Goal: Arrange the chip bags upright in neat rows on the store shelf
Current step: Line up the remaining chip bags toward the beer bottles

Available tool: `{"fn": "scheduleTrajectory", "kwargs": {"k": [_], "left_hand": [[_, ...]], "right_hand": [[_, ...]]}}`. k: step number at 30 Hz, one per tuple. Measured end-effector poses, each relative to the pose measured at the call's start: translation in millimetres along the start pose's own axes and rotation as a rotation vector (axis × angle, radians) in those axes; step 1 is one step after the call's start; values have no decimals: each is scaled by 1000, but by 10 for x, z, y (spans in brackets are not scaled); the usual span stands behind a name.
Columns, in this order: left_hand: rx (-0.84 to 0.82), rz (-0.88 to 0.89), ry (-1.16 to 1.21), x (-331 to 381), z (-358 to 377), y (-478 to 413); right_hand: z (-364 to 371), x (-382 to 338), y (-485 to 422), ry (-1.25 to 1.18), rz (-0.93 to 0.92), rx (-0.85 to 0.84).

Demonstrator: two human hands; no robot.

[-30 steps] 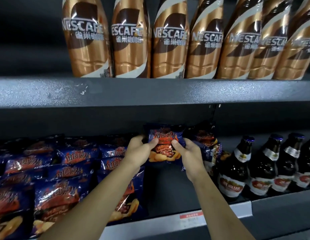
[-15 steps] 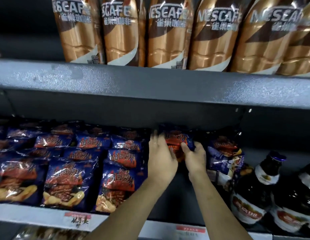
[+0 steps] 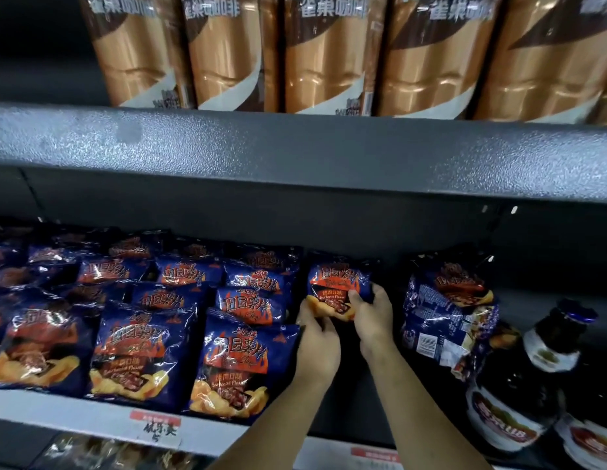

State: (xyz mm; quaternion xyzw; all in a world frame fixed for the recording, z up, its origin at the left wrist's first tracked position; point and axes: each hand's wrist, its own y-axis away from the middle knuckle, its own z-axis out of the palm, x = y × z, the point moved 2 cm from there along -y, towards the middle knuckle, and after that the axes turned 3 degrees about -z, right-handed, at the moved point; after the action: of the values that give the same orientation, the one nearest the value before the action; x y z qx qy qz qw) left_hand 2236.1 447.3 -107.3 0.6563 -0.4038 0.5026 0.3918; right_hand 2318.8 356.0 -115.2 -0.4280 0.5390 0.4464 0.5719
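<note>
We read 田园薯片 and "Barbecue Flavor" on the bag between our fingers. Left of the fingers, the bags carry the same words. High above the fingers, the bottles say 雀巢咖啡. The handwriting on the tag, below and left of the fingers, defeats us.

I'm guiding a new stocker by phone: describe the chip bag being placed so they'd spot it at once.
Find the lower shelf, beneath the gold coffee bottles. Right of its rows of blue chip bags is a gap; one chip bag sits alone at the back there. Only this one is gripped by the left hand and right hand.
</note>
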Motion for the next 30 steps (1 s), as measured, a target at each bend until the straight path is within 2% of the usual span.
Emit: {"fn": "scheduleTrajectory", "kwargs": {"k": [5, 9, 11, 14, 16, 20, 24, 27, 30], "left_hand": [[32, 35, 11, -120, 31, -233], [-10, 51, -14, -101, 20, -129], [-6, 141, -51, -72, -1, -2], [38, 316, -85, -10, -23, 143], [66, 370, -43, 69, -30, 176], [6, 306, 137, 295, -39, 163], [-20, 249, 155, 502, 30, 85], [-83, 131, 211, 680, 152, 39], [-182, 47, 124, 838, 388, -95]], "right_hand": [[87, -69, -8, 5, 8, -39], [86, -93, 31, 14, 33, -28], [48, -117, 73, 5, 8, 7], [-51, -255, 137, 43, -124, 91], [-122, -375, 204, 34, -204, 137], [-225, -595, 322, -76, -246, 181], [-372, -730, 508, -152, -247, 206], [-521, -776, 708, -210, -269, 252], [-671, -752, 887, -250, -267, 272]]}}
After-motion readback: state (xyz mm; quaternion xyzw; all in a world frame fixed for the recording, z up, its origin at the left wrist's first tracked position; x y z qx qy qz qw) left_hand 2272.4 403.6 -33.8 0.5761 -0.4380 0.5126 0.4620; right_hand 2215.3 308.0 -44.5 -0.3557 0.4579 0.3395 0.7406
